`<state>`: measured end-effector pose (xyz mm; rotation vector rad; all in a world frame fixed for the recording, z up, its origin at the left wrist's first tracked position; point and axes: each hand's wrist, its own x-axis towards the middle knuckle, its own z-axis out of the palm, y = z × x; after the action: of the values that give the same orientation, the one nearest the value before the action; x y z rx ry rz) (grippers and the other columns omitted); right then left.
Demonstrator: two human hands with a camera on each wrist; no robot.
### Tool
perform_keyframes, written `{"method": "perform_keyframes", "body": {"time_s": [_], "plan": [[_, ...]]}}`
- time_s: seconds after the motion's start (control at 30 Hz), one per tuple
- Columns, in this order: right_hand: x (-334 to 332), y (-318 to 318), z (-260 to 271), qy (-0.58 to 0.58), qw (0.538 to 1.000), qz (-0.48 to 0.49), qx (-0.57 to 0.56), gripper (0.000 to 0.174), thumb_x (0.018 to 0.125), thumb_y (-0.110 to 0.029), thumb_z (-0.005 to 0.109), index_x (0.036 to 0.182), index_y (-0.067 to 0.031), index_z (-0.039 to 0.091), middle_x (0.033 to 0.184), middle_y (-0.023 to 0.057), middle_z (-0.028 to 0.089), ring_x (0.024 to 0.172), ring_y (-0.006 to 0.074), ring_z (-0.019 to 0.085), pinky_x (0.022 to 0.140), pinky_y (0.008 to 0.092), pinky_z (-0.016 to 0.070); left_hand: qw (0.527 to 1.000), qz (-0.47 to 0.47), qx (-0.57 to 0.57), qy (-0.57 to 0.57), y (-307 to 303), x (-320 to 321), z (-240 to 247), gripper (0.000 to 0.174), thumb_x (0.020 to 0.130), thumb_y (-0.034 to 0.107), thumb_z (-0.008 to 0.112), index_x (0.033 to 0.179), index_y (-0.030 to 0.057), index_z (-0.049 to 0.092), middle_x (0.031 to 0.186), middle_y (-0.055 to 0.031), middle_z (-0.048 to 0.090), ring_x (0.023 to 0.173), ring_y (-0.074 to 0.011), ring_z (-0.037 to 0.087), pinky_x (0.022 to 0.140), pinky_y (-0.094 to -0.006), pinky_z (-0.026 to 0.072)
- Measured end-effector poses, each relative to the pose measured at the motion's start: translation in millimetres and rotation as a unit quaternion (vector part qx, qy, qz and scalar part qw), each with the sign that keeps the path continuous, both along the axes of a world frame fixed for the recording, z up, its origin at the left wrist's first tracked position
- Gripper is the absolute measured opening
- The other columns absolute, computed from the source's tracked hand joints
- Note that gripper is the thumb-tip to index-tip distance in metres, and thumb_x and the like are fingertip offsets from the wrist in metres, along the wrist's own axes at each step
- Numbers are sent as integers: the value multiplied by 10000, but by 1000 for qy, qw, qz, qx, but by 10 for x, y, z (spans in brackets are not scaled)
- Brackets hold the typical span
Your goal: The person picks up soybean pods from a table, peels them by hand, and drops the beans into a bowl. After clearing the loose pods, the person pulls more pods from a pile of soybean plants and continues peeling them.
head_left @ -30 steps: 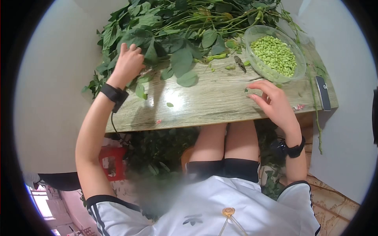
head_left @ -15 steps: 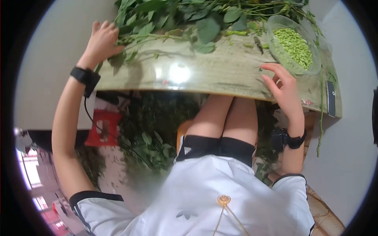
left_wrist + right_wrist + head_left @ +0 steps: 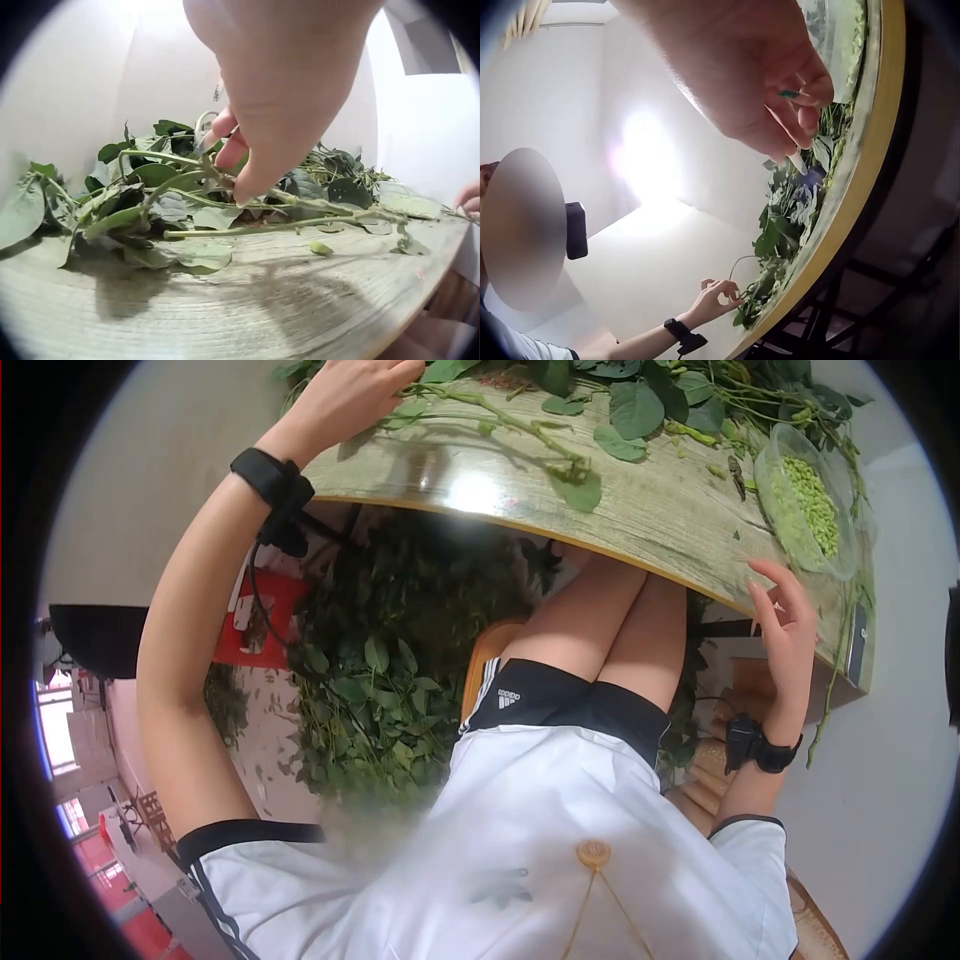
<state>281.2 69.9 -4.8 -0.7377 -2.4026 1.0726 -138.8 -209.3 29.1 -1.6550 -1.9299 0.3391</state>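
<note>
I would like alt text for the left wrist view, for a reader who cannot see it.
A left hand pinches a green stem over a wooden table, among leafy plants. A small green piece lies nearer the camera; part of the right hand shows at the right edge, near a clear bowl.

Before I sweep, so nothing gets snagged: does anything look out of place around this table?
Yes: one thin green stem dangles over the edge of the table near its right end, unlike the leafy heap lying on top. Leafy greenery is also piled below, which looks untidy.
</note>
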Motion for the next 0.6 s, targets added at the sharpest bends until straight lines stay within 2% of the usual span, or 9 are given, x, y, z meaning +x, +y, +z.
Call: {"method": "perform_keyframes", "body": {"time_s": [0.07, 0.13, 0.2, 0.33, 0.4, 0.43, 0.47, 0.53, 0.6], "plan": [[30, -4, -4, 1, 1000, -5, 2, 219, 923, -70, 637, 1132, -17, 674, 1097, 22, 638, 664, 40, 467, 559, 186, 419, 998, 46, 48, 11, 34, 9, -32, 413, 852, 230, 702, 1230, 150, 556, 872, -15, 617, 1003, -198, 569, 1065, -409, 277], [50, -15, 4, 4, 1000, -13, -11, 214, 925, -62, 629, 1129, -14, 675, 1100, 26, 639, 669, 36, 470, 552, 185, 420, 997, 67, 42, 25, 74, 31, 26, 371, 866, 227, 694, 1215, 138, 605, 876, -10, 620, 986, -186, 573, 1060, -412, 278], [62, -25, -8, 8, 1000, -12, -2, 213, 925, -62, 628, 1128, -16, 676, 1102, 25, 640, 669, 38, 472, 553, 185, 420, 999, 23, 17, -17, 93, 40, 112, 256, 777, 234, 684, 998, 108, 664, 828, -46, 646, 959, -202, 558, 1048, -486, 244], [102, -68, 31, 13, 1000, -5, -6, 212, 925, -64, 627, 1126, -18, 678, 1107, 20, 638, 676, 40, 479, 559, 180, 425, 998, 33, 9, -49, 124, 78, 145, 301, 780, 246, 685, 1057, 127, 677, 856, -37, 664, 1009, -206, 545, 1044, -489, 251], [155, -49, 18, 21, 1000, -7, 1, 211, 924, -64, 627, 1124, -18, 679, 1110, 20, 636, 681, 40, 481, 560, 180, 429, 998, 8, 56, -4, 100, 117, 137, 246, 879, 231, 683, 1100, 124, 682, 876, -10, 621, 963, -180, 577, 1052, -420, 280], [178, -33, 5, 27, 1000, -11, 5, 210, 924, -63, 628, 1122, -19, 680, 1114, 20, 635, 686, 39, 483, 560, 179, 432, 996, -2, 82, -23, 84, 138, 147, 181, 887, 245, 677, 994, 108, 725, 848, -6, 621, 930, -184, 578, 1041, -430, 288], [201, -29, 10, 35, 999, -9, 8, 210, 924, -63, 628, 1122, -19, 680, 1114, 20, 635, 686, 39, 483, 560, 179, 432, 996, -1, 85, -15, 53, 168, 198, 181, 887, 245, 677, 994, 108, 725, 848, -6, 621, 930, -184, 578, 1041, -430, 288], [250, -16, 18, 16, 1000, -18, 0, 210, 920, -61, 631, 1120, -24, 683, 1126, 23, 635, 696, 37, 487, 555, 180, 440, 989, 54, 94, -97, -4, 212, 325, 201, 880, 260, 682, 1003, 108, 730, 808, -2, 617, 892, -182, 575, 1035, -429, 294], [262, 6, 8, 41, 999, -13, -15, 211, 917, -61, 634, 1120, -29, 685, 1126, 24, 637, 696, 38, 490, 553, 180, 442, 988, 66, 109, -88, -43, 265, 505, 207, 895, 271, 671, 1002, 104, 730, 790, 11, 616, 861, -173, 571, 1027, -430, 301]]}}
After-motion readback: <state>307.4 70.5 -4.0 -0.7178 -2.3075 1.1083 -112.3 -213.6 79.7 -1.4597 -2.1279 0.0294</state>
